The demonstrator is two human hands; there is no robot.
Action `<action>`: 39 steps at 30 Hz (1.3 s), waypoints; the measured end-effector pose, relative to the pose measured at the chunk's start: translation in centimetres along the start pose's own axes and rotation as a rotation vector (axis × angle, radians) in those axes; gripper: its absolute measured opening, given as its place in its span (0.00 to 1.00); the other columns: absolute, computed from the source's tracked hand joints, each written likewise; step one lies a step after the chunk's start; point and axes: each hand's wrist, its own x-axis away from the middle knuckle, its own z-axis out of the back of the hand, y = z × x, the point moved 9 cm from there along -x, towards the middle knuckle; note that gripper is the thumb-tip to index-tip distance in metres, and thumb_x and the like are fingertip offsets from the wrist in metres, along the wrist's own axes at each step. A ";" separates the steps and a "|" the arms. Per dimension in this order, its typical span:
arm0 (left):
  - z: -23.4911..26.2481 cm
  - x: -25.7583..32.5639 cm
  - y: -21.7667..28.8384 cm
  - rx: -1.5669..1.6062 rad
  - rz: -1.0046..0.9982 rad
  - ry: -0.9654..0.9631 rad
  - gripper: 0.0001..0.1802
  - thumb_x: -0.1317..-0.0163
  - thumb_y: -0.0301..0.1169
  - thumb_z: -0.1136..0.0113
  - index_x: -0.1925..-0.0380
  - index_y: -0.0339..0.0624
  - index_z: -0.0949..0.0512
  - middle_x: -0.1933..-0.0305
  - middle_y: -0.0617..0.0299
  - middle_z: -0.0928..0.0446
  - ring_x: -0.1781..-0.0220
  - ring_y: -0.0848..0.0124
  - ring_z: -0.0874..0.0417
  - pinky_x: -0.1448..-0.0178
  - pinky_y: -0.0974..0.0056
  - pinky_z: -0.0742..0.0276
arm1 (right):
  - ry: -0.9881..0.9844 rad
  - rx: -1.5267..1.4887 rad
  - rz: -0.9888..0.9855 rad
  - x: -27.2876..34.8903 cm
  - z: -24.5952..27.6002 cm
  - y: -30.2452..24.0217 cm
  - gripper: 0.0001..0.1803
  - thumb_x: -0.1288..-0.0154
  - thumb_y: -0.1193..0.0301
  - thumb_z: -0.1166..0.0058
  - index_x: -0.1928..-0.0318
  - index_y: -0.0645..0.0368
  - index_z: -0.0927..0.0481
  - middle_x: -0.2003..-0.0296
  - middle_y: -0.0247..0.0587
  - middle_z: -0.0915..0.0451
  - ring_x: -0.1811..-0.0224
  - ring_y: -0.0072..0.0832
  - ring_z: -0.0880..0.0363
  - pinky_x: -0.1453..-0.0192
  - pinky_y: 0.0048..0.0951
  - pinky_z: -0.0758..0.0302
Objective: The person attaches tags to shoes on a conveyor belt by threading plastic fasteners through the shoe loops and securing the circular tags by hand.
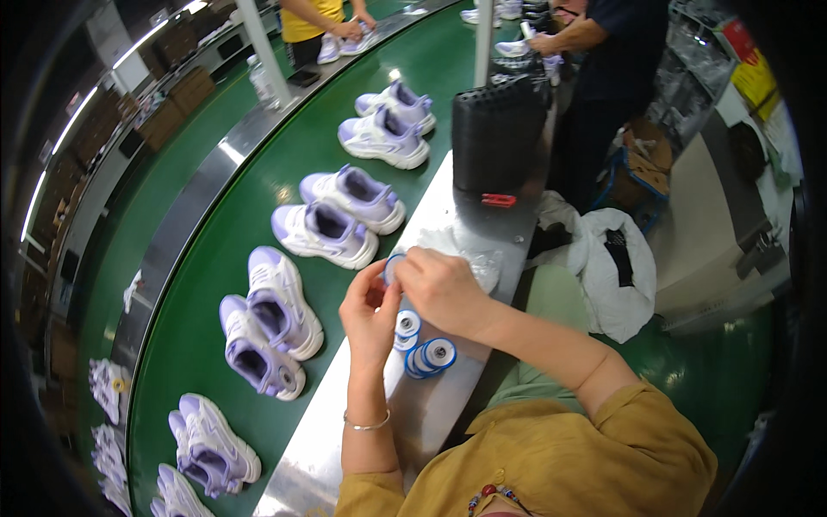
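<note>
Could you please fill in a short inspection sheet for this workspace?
Surface: silver metal bench, shiny, alongside a curved green belt.
Things in hand: one small, round, blue-rimmed disc, partly hidden; similar blue-and-white round discs piled on the bench.
Clutter: tall black box-shaped container, small red object, crumpled clear plastic.
Grips: left grip and right grip, bare hands, both closed at the small disc.
Cables: nothing seen.
Surroundings: paired white-and-lilac shoes on the belt; white sack; yellow-shirted person and dark-clothed person beyond.
</note>
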 end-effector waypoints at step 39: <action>-2.2 -1.5 0.4 -0.144 0.013 0.012 0.06 0.46 0.21 0.40 0.71 0.33 0.27 0.75 0.64 0.24 0.74 0.81 0.25 0.71 0.77 0.30 | 0.019 -0.008 0.034 -0.3 1.2 3.1 0.05 0.52 0.76 0.45 0.72 0.59 0.26 0.77 0.37 0.32 0.77 0.32 0.26 0.78 0.32 0.30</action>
